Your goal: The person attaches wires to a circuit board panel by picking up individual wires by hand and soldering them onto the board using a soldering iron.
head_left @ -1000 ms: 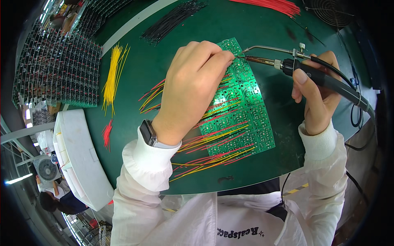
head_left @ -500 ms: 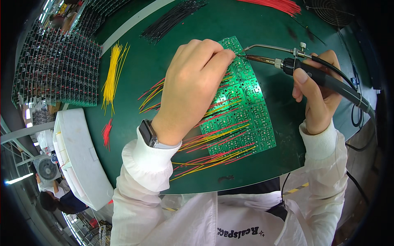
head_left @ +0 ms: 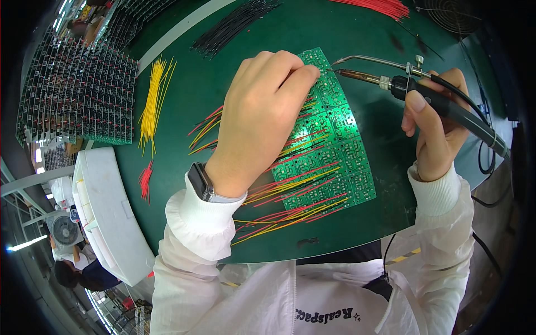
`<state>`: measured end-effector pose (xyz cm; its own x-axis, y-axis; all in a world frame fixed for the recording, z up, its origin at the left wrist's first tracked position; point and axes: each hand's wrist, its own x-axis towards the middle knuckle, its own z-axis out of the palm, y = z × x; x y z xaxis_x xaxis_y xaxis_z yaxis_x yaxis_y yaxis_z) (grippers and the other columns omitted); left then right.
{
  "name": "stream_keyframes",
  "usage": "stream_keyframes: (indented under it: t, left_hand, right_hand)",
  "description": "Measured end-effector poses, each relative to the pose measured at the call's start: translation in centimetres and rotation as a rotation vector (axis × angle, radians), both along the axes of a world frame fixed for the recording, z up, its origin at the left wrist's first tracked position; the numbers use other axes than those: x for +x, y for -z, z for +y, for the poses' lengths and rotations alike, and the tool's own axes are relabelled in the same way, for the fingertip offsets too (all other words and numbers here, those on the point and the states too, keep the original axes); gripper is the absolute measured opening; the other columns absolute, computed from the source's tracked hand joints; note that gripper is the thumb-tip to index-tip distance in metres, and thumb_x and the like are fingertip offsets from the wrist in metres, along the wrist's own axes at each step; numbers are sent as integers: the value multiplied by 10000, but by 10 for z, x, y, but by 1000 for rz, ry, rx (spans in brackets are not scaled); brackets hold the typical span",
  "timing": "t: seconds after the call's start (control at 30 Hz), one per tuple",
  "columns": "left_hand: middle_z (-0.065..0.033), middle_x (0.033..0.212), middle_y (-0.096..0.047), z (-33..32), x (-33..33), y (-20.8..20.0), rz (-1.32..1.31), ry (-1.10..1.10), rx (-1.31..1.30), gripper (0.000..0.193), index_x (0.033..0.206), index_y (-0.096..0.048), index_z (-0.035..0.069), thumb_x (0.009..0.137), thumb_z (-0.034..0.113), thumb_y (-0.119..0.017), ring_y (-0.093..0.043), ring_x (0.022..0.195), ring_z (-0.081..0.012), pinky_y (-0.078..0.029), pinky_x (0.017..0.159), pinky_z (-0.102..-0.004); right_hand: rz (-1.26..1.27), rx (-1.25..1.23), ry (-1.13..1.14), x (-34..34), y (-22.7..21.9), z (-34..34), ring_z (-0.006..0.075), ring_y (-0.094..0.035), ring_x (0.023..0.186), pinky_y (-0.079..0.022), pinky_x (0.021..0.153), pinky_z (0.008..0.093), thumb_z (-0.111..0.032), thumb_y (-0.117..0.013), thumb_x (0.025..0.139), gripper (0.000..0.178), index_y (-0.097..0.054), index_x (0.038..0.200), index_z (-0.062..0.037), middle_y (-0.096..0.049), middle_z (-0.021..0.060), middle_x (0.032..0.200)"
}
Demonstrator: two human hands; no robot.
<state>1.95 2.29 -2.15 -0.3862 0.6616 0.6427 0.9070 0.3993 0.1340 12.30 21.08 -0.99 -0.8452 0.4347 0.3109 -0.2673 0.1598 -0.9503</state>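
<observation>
A green circuit board panel (head_left: pixel 354 153) lies on the table, divided into several small boards. Red, yellow and black wires (head_left: pixel 301 181) run leftward from its rows. My left hand (head_left: pixel 259 106) is over the panel's upper left part, thumb and fingertips pinched together near the top row. Whatever they pinch is hidden. In my right hand (head_left: pixel 435 125) is a black-handled soldering iron (head_left: pixel 405 88), its tip just right of the left fingertips, near the panel's upper right edge. A thin metal tube (head_left: pixel 371 61) is clamped along the iron, its end close to the tip.
Bundles of yellow wires (head_left: pixel 152 106), black wires (head_left: pixel 234 25) and red wires (head_left: pixel 379 8) lie around the green table. Stacked circuit boards (head_left: pixel 78 92) stand at left, above a white foam box (head_left: pixel 111 218). A round wire grille (head_left: pixel 451 15) sits far right. The iron's cable hangs at right.
My right hand has drawn the soldering iron slightly to the right, widening the gap between its tip and my left fingertips. My left hand stays almost in place, still pinched.
</observation>
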Motion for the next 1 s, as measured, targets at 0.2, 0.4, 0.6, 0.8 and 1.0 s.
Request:
stream_keyframes:
  t: [0.2, 0.4, 0.6, 0.8, 1.0]
  left_hand:
    - [-46, 774, -549, 1, 0, -1, -6, -1, -22, 139, 812, -625, 34, 686, 4, -675, -529, 696, -206, -426, 620, -301]
    - [-62, 816, -569, -10, 3, -18, -51, -18, -4, 156, 874, -638, 35, 724, -5, -645, -546, 717, -211, -437, 632, -301]
    - [-98, 892, -593, -81, 18, -50, -236, -378, -141, 128, 933, -628, 8, 819, 13, -571, -584, 816, -207, -446, 749, -274]
    - [-116, 910, -601, -226, 50, -31, -432, -931, -163, 153, 964, -606, 0, 822, 30, -559, -588, 816, -220, -460, 697, -312]
    - [-107, 848, -604, -238, 55, -12, -482, -950, -37, 98, 899, -596, -21, 813, 17, -570, -583, 705, -192, -459, 637, -283]
  right_hand:
    - [-11, -38, 9, -1, 0, 1, 49, -444, 465, -338, 413, 176, -106, -695, 707, 266, -460, 803, -27, -500, 21, 628]
    - [0, -55, 19, -3, -5, 0, 58, -450, 454, -340, 411, 177, -96, -684, 714, 260, -447, 804, -36, -510, 29, 610]
    - [-24, -64, 36, 0, -1, 4, 60, -453, 452, -341, 413, 177, -93, -682, 715, 261, -445, 809, -36, -517, 33, 610]
    - [-41, -73, 24, 1, -6, -3, 60, -451, 456, -347, 420, 174, -102, -677, 723, 257, -450, 820, -32, -509, 29, 611]
    - [-35, -63, 18, 0, -3, -1, 64, -454, 461, -344, 419, 177, -111, -671, 732, 248, -455, 822, -29, -504, 26, 615]
